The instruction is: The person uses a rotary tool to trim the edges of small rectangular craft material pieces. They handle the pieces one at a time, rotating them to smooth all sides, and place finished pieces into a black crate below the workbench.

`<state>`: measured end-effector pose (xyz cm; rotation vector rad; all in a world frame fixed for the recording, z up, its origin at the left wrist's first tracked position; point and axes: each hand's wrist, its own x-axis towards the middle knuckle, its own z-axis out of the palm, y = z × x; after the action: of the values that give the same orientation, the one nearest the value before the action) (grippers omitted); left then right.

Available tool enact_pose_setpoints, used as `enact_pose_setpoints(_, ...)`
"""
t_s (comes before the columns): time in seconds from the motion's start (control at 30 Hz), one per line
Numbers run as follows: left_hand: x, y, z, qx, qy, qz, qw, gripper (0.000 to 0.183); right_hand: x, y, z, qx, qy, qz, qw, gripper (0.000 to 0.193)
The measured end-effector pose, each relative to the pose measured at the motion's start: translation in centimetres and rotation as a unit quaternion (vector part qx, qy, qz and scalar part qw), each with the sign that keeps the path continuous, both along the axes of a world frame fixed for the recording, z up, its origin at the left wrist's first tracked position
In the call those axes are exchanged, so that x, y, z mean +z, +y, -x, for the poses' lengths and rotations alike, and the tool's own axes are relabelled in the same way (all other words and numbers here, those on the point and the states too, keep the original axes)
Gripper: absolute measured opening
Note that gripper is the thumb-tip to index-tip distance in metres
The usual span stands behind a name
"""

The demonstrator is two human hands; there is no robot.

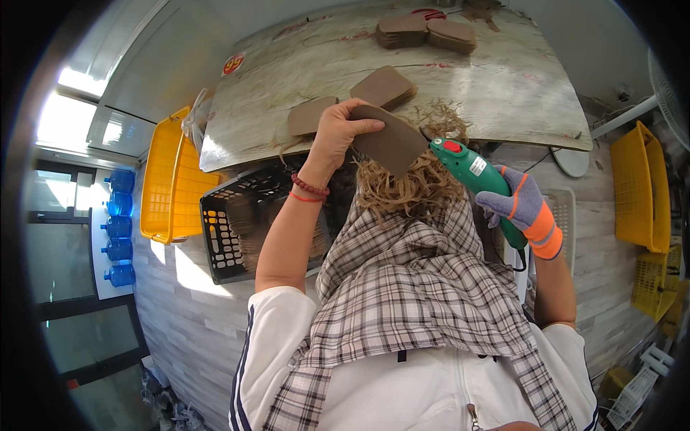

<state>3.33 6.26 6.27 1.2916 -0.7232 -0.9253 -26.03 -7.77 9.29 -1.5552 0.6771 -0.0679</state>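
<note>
My left hand (338,135), bare with red bracelets at the wrist, grips a brown cardboard piece (392,144) held up over my lap. My right hand (523,210), in a purple and orange glove, holds a green electric cutter (476,174) whose tip meets the right edge of that piece. A heap of curly cardboard trimmings (413,188) lies on my checked apron under the piece. More brown cardboard pieces (383,87) lie on the table (503,86) just beyond my hands.
Stacks of brown cardboard pieces (425,32) sit at the table's far edge. A black crate (233,223) with brown pieces stands by my left knee, a yellow crate (167,179) beside it. More yellow crates (641,187) stand at the right. Blue water bottles (118,226) line the far left.
</note>
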Motion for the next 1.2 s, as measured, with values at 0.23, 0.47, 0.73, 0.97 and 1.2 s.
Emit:
enact_pose_setpoints(0.23, -0.2, -0.3, 1.6, -0.065, -0.04, -0.064, 0.995, 0.017, -0.4, 0.5, -0.8, 0.015, 0.012, 0.044, 0.999, 0.046)
enact_pose_setpoints(0.47, -1.4, -0.5, 2.1, -0.153, -0.085, -0.11, 0.978, 0.019, -0.4, 1.1, -3.0, 0.04, 0.013, 0.03, 0.999, 0.045)
enact_pose_setpoints(0.73, -3.9, 3.7, -7.6, 0.128, -0.001, -0.014, 0.992, 0.037, -3.3, 1.2, -3.6, -0.035, -0.014, -0.004, 0.999, 0.04)
enact_pose_setpoints(0.97, -8.1, 2.1, -13.2, 0.294, -0.468, -0.209, 0.807, 0.047, -4.9, 0.8, -2.0, -0.065, 0.009, 0.002, 0.998, 0.04)
enact_pose_setpoints(1.2, -9.2, -6.7, -7.5, 0.141, -0.643, -0.223, 0.719, 0.058, -5.4, 1.2, -1.3, -0.091, 0.022, 0.024, 0.995, 0.042)
